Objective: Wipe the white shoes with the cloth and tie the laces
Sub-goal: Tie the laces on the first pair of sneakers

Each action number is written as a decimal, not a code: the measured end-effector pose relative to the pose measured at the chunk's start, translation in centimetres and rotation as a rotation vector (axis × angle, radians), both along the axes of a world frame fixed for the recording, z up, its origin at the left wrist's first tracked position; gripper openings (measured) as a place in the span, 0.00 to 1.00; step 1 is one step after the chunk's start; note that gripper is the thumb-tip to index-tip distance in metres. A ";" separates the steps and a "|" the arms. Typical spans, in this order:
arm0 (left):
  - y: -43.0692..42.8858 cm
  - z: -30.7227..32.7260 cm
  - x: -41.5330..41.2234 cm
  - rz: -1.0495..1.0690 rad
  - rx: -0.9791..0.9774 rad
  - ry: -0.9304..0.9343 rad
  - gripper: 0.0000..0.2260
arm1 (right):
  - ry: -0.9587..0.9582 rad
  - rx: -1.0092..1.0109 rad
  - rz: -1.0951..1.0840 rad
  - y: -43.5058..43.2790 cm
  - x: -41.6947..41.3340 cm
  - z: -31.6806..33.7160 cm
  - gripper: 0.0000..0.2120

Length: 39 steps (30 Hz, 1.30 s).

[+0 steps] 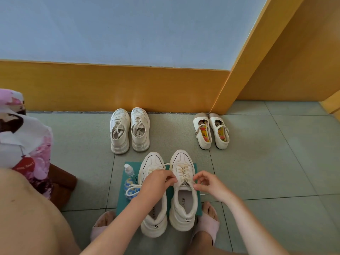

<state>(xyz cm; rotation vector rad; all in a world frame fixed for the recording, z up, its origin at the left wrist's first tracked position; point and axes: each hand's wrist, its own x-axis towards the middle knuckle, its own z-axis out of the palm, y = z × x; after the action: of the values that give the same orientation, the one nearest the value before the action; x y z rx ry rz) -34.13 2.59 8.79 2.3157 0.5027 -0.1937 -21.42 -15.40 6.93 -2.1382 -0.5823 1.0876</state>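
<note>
- The left hand [158, 181] and the right hand [208, 184] each pinch a lace [181, 172] between thumb and fingertips. They work over the tongue of the shoe [183, 208] nearer the right hand.
- Both shoes stand side by side on a green mat [122, 205].
- The lace looks flat and smooth, so it can slip from the pinch and the knot can come loose.
- A loose lace lies over the cloth [131, 191], beside the other shoe [153, 223]. The left wrist may drag or tangle it.
- The small bottle [128, 170] near the left hand seems to be light, clear plastic, so a push can tip it.
- The shoes are off-white and leather-like, with thick ridged soles.
- The cloth is soft and fluffy, blue and yellow.
</note>
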 end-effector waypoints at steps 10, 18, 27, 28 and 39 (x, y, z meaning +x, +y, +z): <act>-0.1 0.5 0.2 -0.015 0.134 0.036 0.10 | -0.024 -0.046 -0.031 -0.3 0.7 0.3 0.03; 0.5 0.3 -0.3 -0.130 0.357 0.028 0.13 | -0.136 -0.223 0.099 -1.2 1.8 1.2 0.05; 0.9 2.5 1.4 0.275 -0.623 0.008 0.15 | -0.123 -0.160 0.206 0.7 2.5 4.9 0.06; 0.7 2.5 1.6 0.303 -0.728 -0.016 0.15 | -0.136 -0.135 0.207 1.1 2.4 5.2 0.07; -1.7 -0.1 2.7 0.206 -0.686 -0.159 0.10 | -0.057 0.140 -0.059 3.3 0.8 5.7 0.05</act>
<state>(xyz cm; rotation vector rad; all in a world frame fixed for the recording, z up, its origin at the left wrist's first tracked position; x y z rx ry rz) -31.39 0.91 8.73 1.5860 0.4944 -0.0650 -20.61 -12.07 12.60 -2.0570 -0.5996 0.9290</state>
